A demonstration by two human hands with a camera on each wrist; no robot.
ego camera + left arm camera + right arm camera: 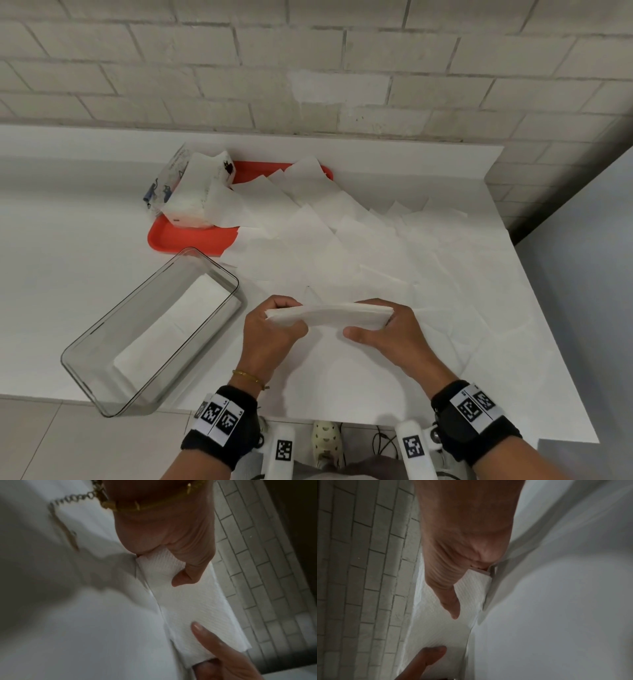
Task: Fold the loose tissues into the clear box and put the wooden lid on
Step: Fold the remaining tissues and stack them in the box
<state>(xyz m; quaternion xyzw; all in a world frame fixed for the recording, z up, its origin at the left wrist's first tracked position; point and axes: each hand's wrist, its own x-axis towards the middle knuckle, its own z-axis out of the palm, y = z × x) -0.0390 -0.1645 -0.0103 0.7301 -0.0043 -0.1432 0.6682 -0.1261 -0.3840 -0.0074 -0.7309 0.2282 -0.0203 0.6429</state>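
I am watching both hands working just above the near part of the white table [85, 274]. The left hand [270, 329] is gripping one end of a folded stack of tissues [329, 313], thumb toward me and fingers curled over the far side. The right hand [394, 327] is clamping the other end the same way, its thumb [356, 334] lying along the near face. Both forearms are reaching forward from the bottom edge, each wearing a black wrist strap with printed markers.

The stack is looking flat, narrow and white, held level between the hands; in the left wrist view its embossed texture [193, 601] is showing, with the left thumb [185, 577] pressing on it.

The clear box [150, 329] is sitting to the left of the hands, tilted diagonally, with folded tissue lying in its bottom. Loose tissues [342, 233] are lying spread across the table beyond the hands, reaching onto a red tray [191, 238] that is holding an opened tissue pack [195, 192].
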